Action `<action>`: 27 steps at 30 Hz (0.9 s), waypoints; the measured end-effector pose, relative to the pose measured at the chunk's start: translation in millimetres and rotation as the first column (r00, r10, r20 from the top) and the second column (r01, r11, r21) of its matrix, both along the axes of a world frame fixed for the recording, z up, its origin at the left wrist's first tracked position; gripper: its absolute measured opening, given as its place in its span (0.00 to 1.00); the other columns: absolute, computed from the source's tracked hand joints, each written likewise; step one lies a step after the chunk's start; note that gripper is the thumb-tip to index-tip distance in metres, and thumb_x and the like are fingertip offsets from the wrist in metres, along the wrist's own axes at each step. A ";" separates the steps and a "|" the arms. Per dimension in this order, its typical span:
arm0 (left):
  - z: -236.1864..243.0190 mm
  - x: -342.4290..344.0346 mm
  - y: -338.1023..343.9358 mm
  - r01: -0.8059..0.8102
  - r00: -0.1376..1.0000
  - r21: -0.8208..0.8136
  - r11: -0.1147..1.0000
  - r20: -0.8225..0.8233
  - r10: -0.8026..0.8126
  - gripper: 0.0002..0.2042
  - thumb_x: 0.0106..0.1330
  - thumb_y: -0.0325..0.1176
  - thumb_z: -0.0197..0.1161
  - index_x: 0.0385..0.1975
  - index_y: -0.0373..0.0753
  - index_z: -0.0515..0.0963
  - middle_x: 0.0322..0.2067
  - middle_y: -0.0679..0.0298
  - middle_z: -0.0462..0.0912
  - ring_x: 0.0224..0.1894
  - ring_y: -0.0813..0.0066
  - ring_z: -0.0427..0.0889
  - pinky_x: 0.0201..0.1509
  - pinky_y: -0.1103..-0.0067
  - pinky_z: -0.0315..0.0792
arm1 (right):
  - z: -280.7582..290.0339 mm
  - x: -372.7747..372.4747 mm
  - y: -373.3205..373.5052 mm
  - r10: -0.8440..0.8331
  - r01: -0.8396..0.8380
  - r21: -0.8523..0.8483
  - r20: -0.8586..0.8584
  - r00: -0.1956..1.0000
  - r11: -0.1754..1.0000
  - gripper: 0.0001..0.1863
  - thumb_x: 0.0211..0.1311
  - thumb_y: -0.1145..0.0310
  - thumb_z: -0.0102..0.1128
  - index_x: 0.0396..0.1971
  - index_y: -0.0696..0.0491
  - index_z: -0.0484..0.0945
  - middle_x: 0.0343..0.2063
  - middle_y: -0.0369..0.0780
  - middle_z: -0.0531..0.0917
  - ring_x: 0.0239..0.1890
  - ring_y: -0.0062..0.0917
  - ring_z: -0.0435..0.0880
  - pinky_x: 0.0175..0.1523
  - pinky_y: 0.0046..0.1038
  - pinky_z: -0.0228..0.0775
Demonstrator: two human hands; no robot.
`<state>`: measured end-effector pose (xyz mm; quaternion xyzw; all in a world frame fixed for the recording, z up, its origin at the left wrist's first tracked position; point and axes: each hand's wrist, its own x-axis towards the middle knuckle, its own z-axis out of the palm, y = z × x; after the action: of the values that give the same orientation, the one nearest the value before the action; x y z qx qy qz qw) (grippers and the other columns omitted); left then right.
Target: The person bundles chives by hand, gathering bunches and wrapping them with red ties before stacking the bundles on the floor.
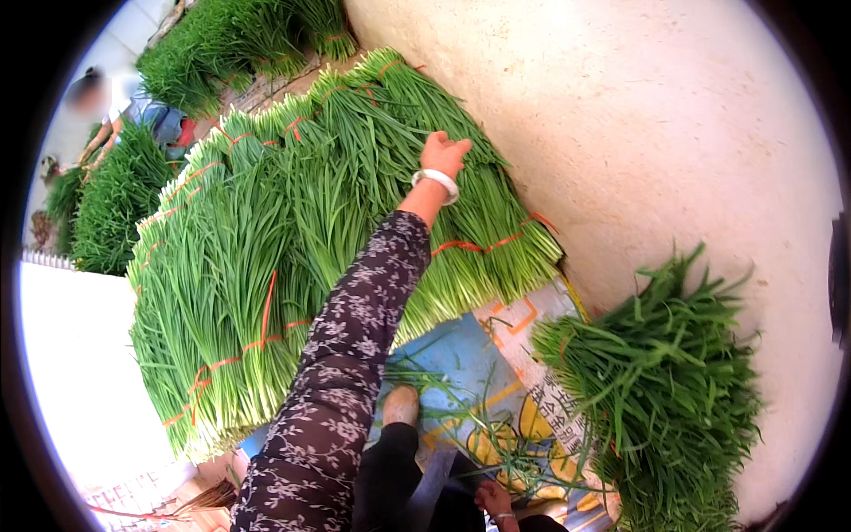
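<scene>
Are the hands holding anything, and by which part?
Cannot be told: left hand, over the green bundles, and right hand look curled, nothing visible in either.

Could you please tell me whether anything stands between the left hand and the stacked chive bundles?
Nothing visible does: the left hand is over the chive bundles with no other object between, though whether it touches them is unclear.

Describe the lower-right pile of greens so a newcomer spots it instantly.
Start at the big stack of banded greens under the outstretched left hand. Cross the printed sheet rightward to the smaller pile. Unlike the neatly layered stack, its leaves look darker and shaggier.
</scene>
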<state>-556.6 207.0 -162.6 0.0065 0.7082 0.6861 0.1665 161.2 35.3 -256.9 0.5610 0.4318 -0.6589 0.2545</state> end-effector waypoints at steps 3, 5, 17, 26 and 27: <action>-35.2 -33.1 2.0 -0.072 0.996 -0.210 0.975 -0.071 0.058 0.41 0.52 0.39 0.73 0.63 0.28 0.61 0.55 0.42 0.75 0.54 0.55 0.77 0.55 0.69 0.73 | -60.6 63.8 -19.5 -0.195 0.159 -0.209 -0.166 0.967 0.965 0.18 0.68 0.60 0.57 0.55 0.46 0.75 0.26 0.33 0.80 0.24 0.21 0.80 0.25 0.23 0.72; -51.4 -43.5 14.3 -0.074 0.997 -0.282 0.957 -0.052 0.062 0.46 0.49 0.43 0.75 0.65 0.27 0.58 0.59 0.36 0.69 0.63 0.45 0.70 0.66 0.68 0.64 | -60.8 47.5 -39.0 -0.050 0.050 -0.022 -0.022 0.998 0.999 0.15 0.68 0.61 0.56 0.51 0.47 0.76 0.22 0.32 0.76 0.20 0.18 0.75 0.21 0.23 0.68; -44.9 -63.8 53.9 0.032 0.999 -0.811 0.584 0.021 -0.026 0.60 0.46 0.54 0.75 0.70 0.28 0.43 0.65 0.42 0.60 0.61 0.50 0.72 0.60 0.65 0.72 | 5.1 -39.2 -64.9 -0.288 0.300 -0.083 0.130 0.949 0.950 0.18 0.63 0.66 0.62 0.52 0.55 0.74 0.31 0.38 0.83 0.25 0.22 0.81 0.26 0.23 0.73; -51.5 -104.9 43.9 0.042 0.999 -0.753 0.656 0.016 -0.045 0.13 0.61 0.32 0.60 0.41 0.31 0.80 0.50 0.45 0.80 0.52 0.47 0.80 0.51 0.66 0.78 | 24.0 -65.1 -53.4 -0.293 0.307 -0.090 0.146 0.945 0.947 0.18 0.64 0.64 0.61 0.52 0.55 0.74 0.30 0.38 0.83 0.24 0.22 0.80 0.27 0.23 0.72; -40.0 -122.7 34.2 0.108 0.842 -0.972 0.208 -0.022 -0.539 0.13 0.62 0.33 0.59 0.41 0.31 0.80 0.48 0.47 0.82 0.50 0.49 0.82 0.50 0.67 0.78 | 24.2 -64.7 -48.9 -0.273 0.286 -0.093 0.133 0.953 0.954 0.18 0.65 0.64 0.61 0.52 0.55 0.74 0.30 0.38 0.83 0.24 0.22 0.80 0.27 0.23 0.72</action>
<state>-679.3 241.2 -202.7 0.1831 0.9699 0.0626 0.1477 96.5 -13.5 -232.7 0.6395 0.2947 -0.6768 0.2148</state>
